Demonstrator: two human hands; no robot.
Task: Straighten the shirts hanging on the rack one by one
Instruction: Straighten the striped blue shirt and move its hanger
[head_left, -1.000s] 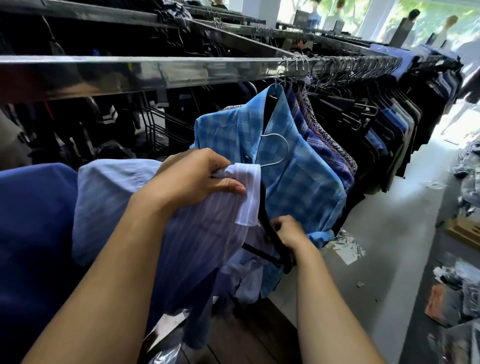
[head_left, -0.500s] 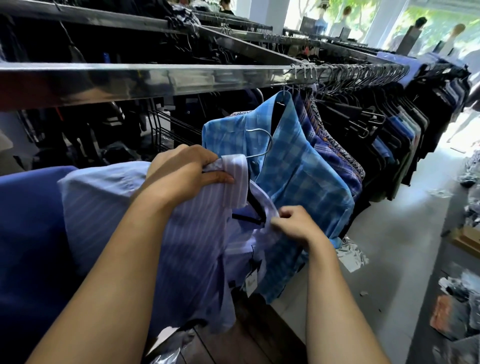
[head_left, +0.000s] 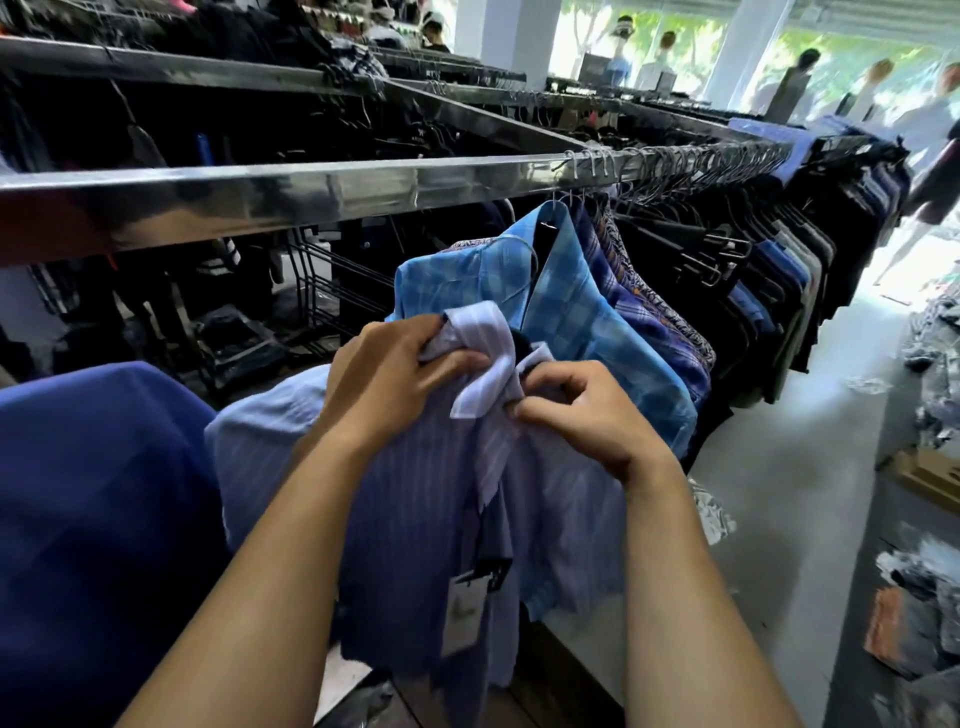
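The striped shirt (head_left: 415, 499), pale blue with thin stripes, is held in front of the person and below the steel rail (head_left: 322, 192) of the rack, not hanging from it. In the head view, the left hand (head_left: 395, 379) grips the left side of its white-striped collar (head_left: 480, 358), fingers (head_left: 447, 364) closed on the fabric. The right hand (head_left: 582, 410) pinches the front of the shirt just under the collar, fingers curled tight on the cloth, the two hands nearly touching. A dark hanger (head_left: 522, 345) peeks out between the collar flaps. A paper tag (head_left: 462, 613) dangles low on the shirt's front. Just behind it, a blue plaid shirt (head_left: 587, 322) hangs on the rail, followed by a dense row of dark garments (head_left: 753, 270) running off to the right. A solid blue garment (head_left: 93, 509) sits at the left. Litter lies on the grey floor (head_left: 789, 467).
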